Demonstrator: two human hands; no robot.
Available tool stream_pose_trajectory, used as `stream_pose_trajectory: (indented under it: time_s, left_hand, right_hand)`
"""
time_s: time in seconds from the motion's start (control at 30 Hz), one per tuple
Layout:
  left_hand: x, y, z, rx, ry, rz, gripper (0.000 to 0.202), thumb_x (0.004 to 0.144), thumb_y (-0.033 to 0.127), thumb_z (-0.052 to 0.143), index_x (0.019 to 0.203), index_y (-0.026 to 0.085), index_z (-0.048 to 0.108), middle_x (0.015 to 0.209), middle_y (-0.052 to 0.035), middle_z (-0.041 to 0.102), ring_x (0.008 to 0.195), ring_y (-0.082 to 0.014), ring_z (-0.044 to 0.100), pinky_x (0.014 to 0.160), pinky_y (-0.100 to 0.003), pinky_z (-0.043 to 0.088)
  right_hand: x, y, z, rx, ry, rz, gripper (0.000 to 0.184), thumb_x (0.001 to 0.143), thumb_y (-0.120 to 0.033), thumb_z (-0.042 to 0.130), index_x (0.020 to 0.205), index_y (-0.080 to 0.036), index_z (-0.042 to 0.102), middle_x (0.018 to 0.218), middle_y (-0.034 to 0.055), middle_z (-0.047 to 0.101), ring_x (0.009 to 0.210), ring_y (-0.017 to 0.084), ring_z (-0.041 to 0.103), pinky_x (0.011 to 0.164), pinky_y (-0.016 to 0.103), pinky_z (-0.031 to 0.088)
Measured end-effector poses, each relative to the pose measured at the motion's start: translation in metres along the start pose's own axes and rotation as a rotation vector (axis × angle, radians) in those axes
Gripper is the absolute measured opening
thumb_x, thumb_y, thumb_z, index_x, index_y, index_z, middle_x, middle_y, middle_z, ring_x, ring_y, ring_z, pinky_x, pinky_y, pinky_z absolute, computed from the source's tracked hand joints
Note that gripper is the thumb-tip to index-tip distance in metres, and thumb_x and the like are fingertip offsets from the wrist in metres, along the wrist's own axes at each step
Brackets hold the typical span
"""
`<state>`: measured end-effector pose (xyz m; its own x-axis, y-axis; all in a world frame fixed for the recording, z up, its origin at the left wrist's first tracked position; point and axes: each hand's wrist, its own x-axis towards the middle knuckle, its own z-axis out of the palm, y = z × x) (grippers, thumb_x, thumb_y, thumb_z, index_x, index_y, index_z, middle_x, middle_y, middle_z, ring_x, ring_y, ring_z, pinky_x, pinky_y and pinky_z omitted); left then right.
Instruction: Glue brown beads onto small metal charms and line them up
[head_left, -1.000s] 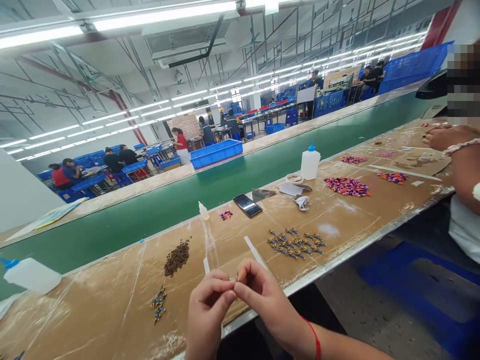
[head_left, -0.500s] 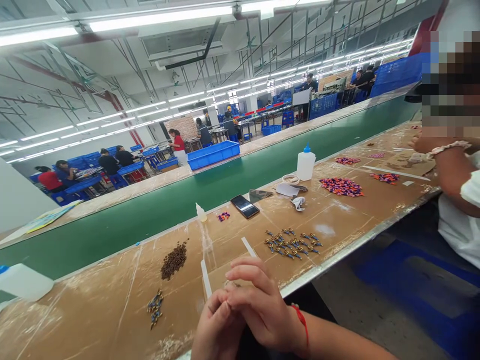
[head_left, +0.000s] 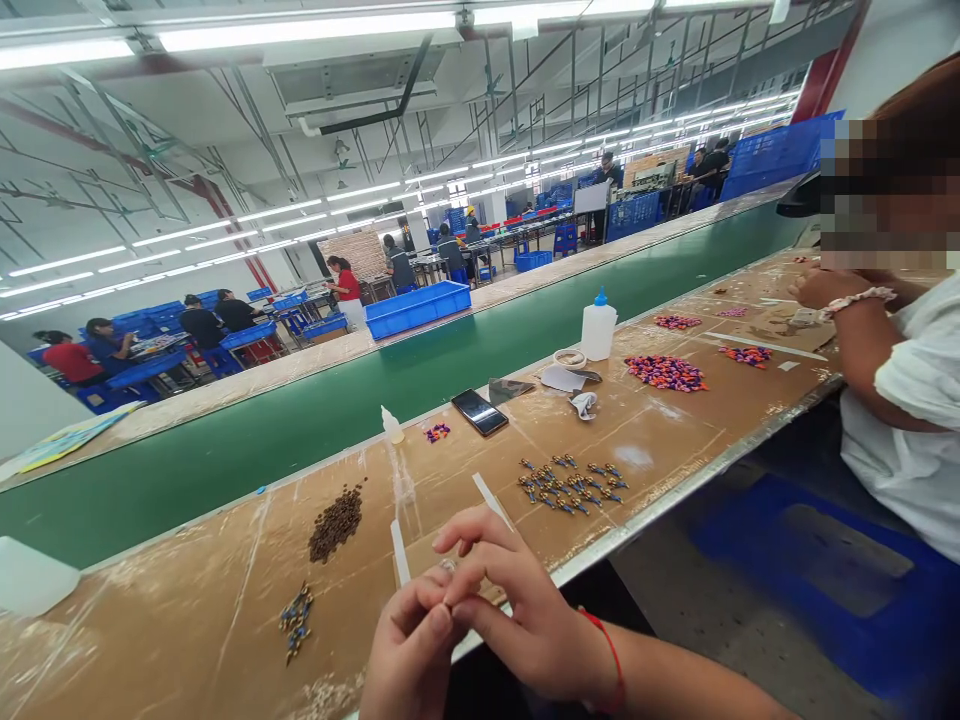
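Over the table's near edge, my left hand (head_left: 412, 640) and my right hand (head_left: 525, 605) meet at the fingertips. Both pinch with thumb and forefinger, and whatever they hold is too small or hidden to name. A small shiny spot shows by the left fingertips; I cannot tell what it is. Beyond them lie two white strips, one (head_left: 400, 553) to the left and one (head_left: 491, 500) to the right. Small blue-and-gold figures (head_left: 571, 487) are spread out to the right, with a smaller cluster (head_left: 296, 622) at the left. A pile of small brown pieces (head_left: 336, 524) lies behind that cluster.
Farther back are a phone (head_left: 480, 412), a small dropper bottle (head_left: 391, 425) and a blue-capped white bottle (head_left: 598, 328). Orange-and-purple pieces (head_left: 666, 373) are heaped at the right, near a seated co-worker (head_left: 892, 350). A green conveyor belt (head_left: 300, 425) runs behind, with a blue crate (head_left: 418, 309) beyond.
The camera view has turned slightly, so the table and its contents sit farther left. My hands stay together, their fingertips now a little more in view.
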<state>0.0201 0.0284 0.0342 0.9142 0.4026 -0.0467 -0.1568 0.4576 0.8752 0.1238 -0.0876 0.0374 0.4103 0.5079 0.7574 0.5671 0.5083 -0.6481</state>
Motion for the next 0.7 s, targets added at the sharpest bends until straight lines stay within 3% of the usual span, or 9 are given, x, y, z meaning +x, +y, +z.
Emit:
stream_pose_trajectory:
  time_s: [0.13,0.3,0.4,0.53,0.7]
  left_hand:
    - [-0.001,0.003,0.003,-0.024,0.038,-0.061,0.041,0.059,0.045,0.094,0.062,0.015,0.067,0.073,-0.0027,0.058,0.071,-0.016,0.054,0.073,-0.031,0.046]
    - [-0.001,0.004,0.006,-0.042,0.055,-0.118,0.038,0.052,0.042,0.098,0.059,0.017,0.07,0.071,-0.0019,0.057,0.067,-0.0131,0.05,0.063,-0.026,0.039]
    - [0.001,0.004,0.006,0.0,0.061,-0.1,0.038,0.048,0.043,0.099,0.059,0.018,0.072,0.07,-0.0016,0.057,0.069,-0.0147,0.052,0.066,-0.027,0.042]
    - [0.003,0.003,0.006,0.07,0.129,-0.018,0.04,0.048,0.046,0.099,0.058,0.018,0.073,0.073,-0.002,0.058,0.074,-0.0169,0.055,0.075,-0.032,0.047]
    - [0.003,0.001,0.009,0.067,0.21,-0.018,0.042,0.043,0.049,0.099,0.058,0.018,0.075,0.073,-0.0018,0.058,0.071,-0.0152,0.052,0.068,-0.028,0.044]
  right_hand:
    - [0.006,-0.002,-0.009,0.132,-0.109,0.128,0.009,0.093,-0.015,0.063,0.096,-0.023,0.061,0.126,0.0054,0.059,0.126,0.018,0.054,0.109,0.035,0.043]
    - [0.015,-0.002,-0.02,0.272,-0.22,0.18,0.014,0.095,-0.023,0.066,0.107,-0.022,0.06,0.131,0.0107,0.06,0.13,0.02,0.054,0.11,0.039,0.043]
    - [0.017,-0.001,-0.022,0.317,-0.28,0.237,0.019,0.095,-0.025,0.068,0.111,-0.02,0.059,0.136,0.0132,0.058,0.134,0.022,0.051,0.112,0.041,0.041]
    - [0.018,0.003,-0.021,0.352,-0.282,0.274,0.019,0.095,-0.028,0.068,0.11,-0.02,0.061,0.136,0.0129,0.057,0.133,0.02,0.052,0.113,0.038,0.039]
    - [0.015,0.01,-0.016,0.39,-0.261,0.291,0.021,0.096,-0.032,0.068,0.11,-0.02,0.06,0.136,0.0126,0.056,0.132,0.019,0.052,0.108,0.036,0.042]
